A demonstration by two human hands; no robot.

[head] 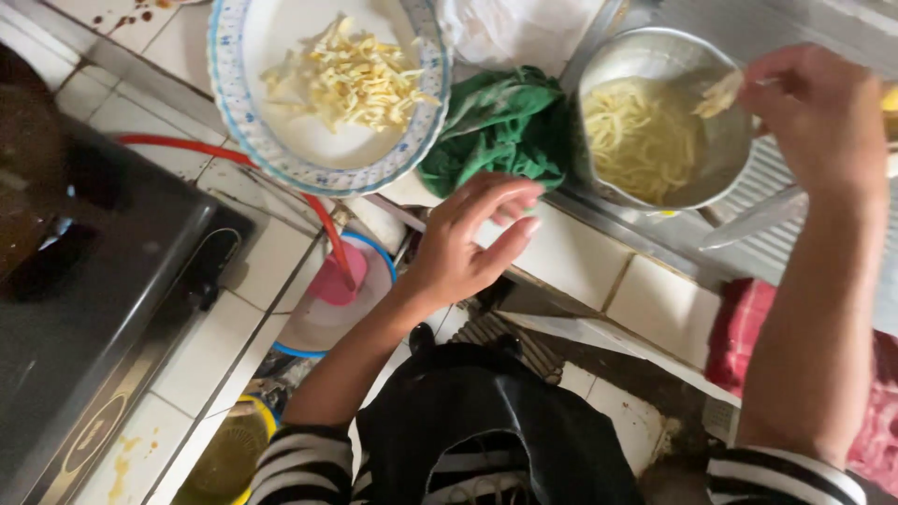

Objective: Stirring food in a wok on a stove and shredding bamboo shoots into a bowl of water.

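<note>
My right hand [818,112] is over the rim of a metal pot [730,150] of pale noodles [636,136], pinching a small clump of noodles [720,93] above it. My left hand [472,238] hovers empty with fingers spread over the tiled counter edge, just below a crumpled green cloth [500,126]. A white plate with a blue patterned rim [234,93] holds a pile of yellow noodle strips [351,79] at the upper middle.
A dark stove top [103,281] and pan [28,159] fill the left. A red hose [323,220] crosses the tiles toward a pink-and-blue lidded tub [327,309] below the counter. A red cloth [748,323] lies at right, a white bag [510,28] at top.
</note>
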